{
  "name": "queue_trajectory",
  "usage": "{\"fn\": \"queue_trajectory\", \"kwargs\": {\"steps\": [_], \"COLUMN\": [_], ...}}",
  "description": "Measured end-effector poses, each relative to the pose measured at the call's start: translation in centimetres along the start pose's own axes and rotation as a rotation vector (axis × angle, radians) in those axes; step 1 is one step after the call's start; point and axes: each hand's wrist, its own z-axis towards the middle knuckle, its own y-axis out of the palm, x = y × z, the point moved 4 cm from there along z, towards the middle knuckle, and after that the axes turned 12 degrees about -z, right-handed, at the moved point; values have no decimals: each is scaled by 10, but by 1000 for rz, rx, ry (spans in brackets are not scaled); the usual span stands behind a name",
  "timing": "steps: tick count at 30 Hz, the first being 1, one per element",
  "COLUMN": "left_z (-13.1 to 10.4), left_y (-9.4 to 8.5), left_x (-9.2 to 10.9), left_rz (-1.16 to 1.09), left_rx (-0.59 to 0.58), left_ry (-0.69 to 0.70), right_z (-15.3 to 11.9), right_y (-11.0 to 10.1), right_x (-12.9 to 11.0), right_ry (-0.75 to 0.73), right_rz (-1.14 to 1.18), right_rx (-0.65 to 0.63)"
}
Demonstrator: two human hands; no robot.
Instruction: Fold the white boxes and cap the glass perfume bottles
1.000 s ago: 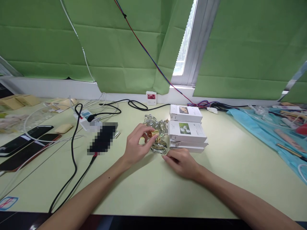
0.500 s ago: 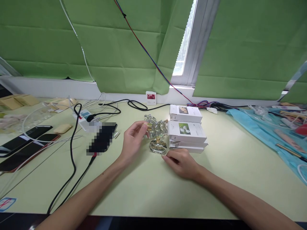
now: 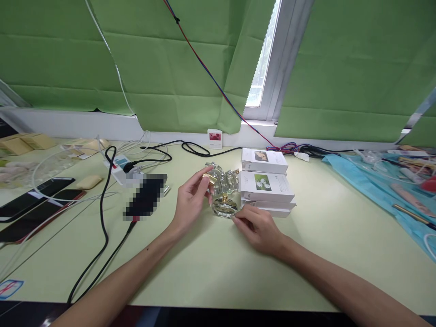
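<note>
Between thumb and fingers, my left hand [image 3: 191,198] holds a gold cap [image 3: 210,179] above and left of a glass perfume bottle [image 3: 225,208]. The bottle stands on the table with its gold neck up. My right hand [image 3: 258,226] is closed, its fingertips at the bottle's lower right edge. Several more glass bottles [image 3: 229,182] stand close together just behind. White boxes with flower pictures [image 3: 266,186] are stacked to their right.
A pixelated dark device [image 3: 146,197] with a cable lies left of my left hand. Two phones [image 3: 37,215] and a power strip [image 3: 117,170] are farther left. Blue plastic sheeting [image 3: 374,181] with odds and ends covers the right side. A small white box [image 3: 215,139] stands at the back.
My left hand has shifted slightly right and tilted the gold cap. My right hand has moved slightly right, its fingertips staying by the bottle's base.
</note>
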Motion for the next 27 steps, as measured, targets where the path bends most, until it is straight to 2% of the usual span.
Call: {"fn": "queue_trajectory", "kwargs": {"steps": [5,11,17,27], "left_z": [-2,-5,-9,-15], "left_y": [3,4,1,6], "left_x": [3,6,4,8], "left_rz": [77,96,221,375], "left_rx": [-20,31,73,21], "left_ry": [77,204,286,419], "right_z": [-1,-1,0,-1], "right_y": [-1,-4,-4,-1], "right_x": [1,-1,-5,-4], "right_ry": [27,23,19,33], "right_rz": [34,15,-23,-53], "right_rx": [26,69,27,-30]}}
